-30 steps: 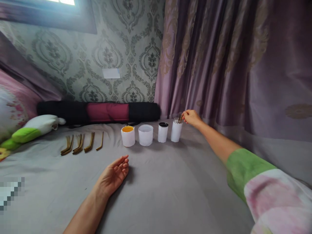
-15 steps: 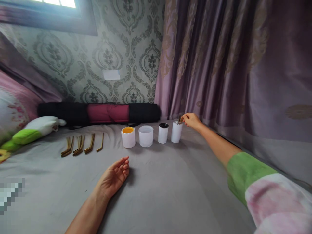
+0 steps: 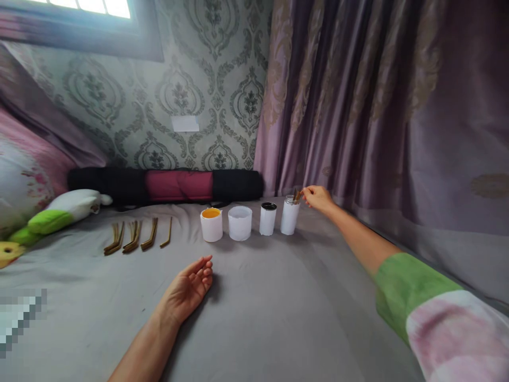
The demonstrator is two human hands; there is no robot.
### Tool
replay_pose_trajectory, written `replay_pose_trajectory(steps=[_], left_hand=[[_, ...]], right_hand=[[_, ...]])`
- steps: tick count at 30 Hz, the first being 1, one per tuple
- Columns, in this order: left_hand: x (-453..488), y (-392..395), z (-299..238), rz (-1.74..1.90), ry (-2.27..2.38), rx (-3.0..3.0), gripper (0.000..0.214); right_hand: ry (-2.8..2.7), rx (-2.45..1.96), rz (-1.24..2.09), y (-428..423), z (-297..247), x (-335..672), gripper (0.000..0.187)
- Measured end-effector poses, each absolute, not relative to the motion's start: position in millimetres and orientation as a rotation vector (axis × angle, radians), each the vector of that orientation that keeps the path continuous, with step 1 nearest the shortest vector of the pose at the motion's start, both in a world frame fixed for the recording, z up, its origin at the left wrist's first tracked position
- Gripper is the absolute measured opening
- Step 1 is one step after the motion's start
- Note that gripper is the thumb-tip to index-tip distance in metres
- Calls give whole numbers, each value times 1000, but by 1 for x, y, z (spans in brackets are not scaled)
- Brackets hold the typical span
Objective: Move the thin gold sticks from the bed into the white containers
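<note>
Four white cups stand in a row on the grey bedsheet: an orange-topped cup, a wide cup, a black-topped cup and a tall cup at the right end. My right hand reaches to the tall cup's rim, fingers pinched on a brown straw that stands in it. My left hand rests on the sheet with fingers loosely apart, holding nothing. Several more brown bent straws lie in a row to the left.
A black and red rolled bolster lies against the patterned wall behind the cups. A green and white plush toy and a floral pillow are at the left. Purple curtains hang along the right.
My right hand has sunk slightly at the tall cup's rim, the straw now lower in the cup. The left hand has stayed put.
</note>
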State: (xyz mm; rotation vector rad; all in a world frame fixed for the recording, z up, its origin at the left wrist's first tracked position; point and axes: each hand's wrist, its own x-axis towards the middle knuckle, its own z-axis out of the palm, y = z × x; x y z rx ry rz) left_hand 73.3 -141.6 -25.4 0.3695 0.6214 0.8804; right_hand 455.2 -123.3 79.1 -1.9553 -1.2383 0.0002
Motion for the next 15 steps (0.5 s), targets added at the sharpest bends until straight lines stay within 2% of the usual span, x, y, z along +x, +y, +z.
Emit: replay_pose_trajectory(steps=[15], left_hand=[[71,-137,-31,871,553,357,8]], right_hand=[[-776,-1767,2,-153,82,443,26]])
